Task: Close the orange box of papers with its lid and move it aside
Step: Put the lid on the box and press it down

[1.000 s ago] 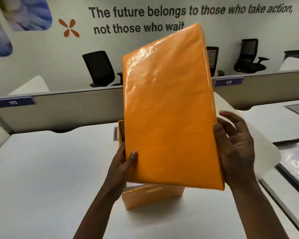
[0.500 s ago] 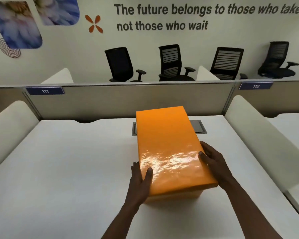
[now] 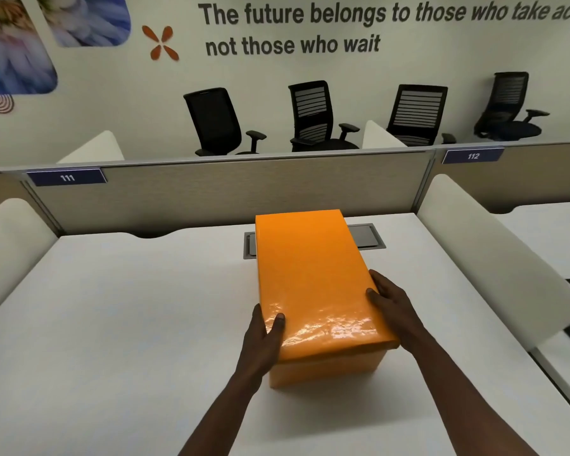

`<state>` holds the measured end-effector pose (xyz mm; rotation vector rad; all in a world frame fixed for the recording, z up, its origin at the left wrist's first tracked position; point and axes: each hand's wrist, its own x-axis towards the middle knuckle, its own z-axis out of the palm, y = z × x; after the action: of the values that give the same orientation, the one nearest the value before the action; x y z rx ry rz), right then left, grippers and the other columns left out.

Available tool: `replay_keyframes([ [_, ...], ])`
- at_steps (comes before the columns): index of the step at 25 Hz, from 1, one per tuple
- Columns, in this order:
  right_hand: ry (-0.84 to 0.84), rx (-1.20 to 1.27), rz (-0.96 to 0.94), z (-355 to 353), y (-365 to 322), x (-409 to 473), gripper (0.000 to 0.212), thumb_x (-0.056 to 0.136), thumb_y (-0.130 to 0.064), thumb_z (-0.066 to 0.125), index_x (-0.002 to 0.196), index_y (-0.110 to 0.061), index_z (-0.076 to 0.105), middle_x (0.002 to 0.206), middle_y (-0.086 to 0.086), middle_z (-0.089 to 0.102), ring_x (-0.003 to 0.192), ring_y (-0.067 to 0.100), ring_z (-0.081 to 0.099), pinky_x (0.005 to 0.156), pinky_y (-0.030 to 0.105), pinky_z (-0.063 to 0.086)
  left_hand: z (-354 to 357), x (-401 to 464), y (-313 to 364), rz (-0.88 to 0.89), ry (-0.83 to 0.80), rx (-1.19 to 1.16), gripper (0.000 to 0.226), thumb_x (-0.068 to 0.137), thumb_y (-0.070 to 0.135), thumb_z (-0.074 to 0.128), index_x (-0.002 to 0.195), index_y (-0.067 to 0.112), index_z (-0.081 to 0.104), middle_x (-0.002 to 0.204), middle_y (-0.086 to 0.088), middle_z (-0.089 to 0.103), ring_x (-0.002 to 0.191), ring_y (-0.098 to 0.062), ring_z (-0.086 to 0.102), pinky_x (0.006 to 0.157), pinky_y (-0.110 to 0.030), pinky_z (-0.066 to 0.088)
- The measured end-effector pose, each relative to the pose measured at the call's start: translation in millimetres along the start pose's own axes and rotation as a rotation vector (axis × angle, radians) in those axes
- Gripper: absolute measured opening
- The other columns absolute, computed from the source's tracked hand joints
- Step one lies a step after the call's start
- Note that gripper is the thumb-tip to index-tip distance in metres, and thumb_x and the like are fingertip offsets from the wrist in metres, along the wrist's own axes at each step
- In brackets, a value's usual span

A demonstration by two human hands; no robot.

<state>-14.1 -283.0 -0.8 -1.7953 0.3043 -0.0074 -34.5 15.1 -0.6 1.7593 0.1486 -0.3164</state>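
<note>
The glossy orange lid [image 3: 313,278] lies flat on top of the orange box [image 3: 326,368], which stands lengthwise on the white desk [image 3: 112,324]. The lid overhangs the box's near end, and the papers inside are hidden. My left hand [image 3: 264,337] grips the lid's near left edge, thumb on top. My right hand [image 3: 392,304] holds the near right edge, thumb resting on the lid's surface.
A grey cable hatch [image 3: 366,236] is set in the desk behind the box. A beige partition [image 3: 227,192] with tags 111 and 112 closes the back. White curved dividers [image 3: 494,251] flank the desk on both sides. Black office chairs [image 3: 218,123] stand beyond.
One second ago I held the lid upright above the box. It has come down flat onto the box, and both hands have stayed on its near edges.
</note>
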Motion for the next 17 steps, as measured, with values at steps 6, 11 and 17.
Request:
replay_keyframes([
  [6, 0.014, -0.008, 0.003, 4.5, 0.0, 3.9, 0.054, 0.101, -0.031, 0.053, 0.153, -0.027, 0.037, 0.143, 0.0, 0.052, 0.113, 0.023, 0.059, 0.089, 0.039, 0.052, 0.2, 6.4, -0.9, -0.042, 0.002, 0.0, 0.072, 0.099, 0.054, 0.047, 0.161, 0.032, 0.016, 0.155, -0.005, 0.048, 0.125, -0.029, 0.06, 0.101, -0.046, 0.054],
  [11, 0.002, 0.003, 0.011, 5.6, -4.0, 4.4, 0.053, 0.102, -0.031, 0.052, 0.153, -0.027, 0.037, 0.143, -0.001, 0.052, 0.112, 0.022, 0.059, 0.083, 0.033, 0.052, 2.2, 5.1, 3.7, -0.002, -0.011, 0.063, 0.079, 0.101, 0.052, 0.041, 0.159, 0.044, -0.012, 0.168, -0.003, 0.027, 0.141, -0.034, 0.048, 0.103, -0.043, 0.047],
  [17, -0.032, 0.019, 0.043, 0.7, 0.2, 8.6, 0.052, 0.101, -0.033, 0.052, 0.151, -0.031, 0.038, 0.137, -0.006, 0.053, 0.097, 0.003, 0.06, 0.064, 0.018, 0.051, 3.9, 7.2, 2.6, 0.038, -0.043, 0.068, 0.084, 0.097, 0.054, 0.047, 0.16, 0.042, -0.006, 0.167, -0.001, 0.03, 0.142, -0.033, 0.047, 0.111, -0.051, 0.047],
])
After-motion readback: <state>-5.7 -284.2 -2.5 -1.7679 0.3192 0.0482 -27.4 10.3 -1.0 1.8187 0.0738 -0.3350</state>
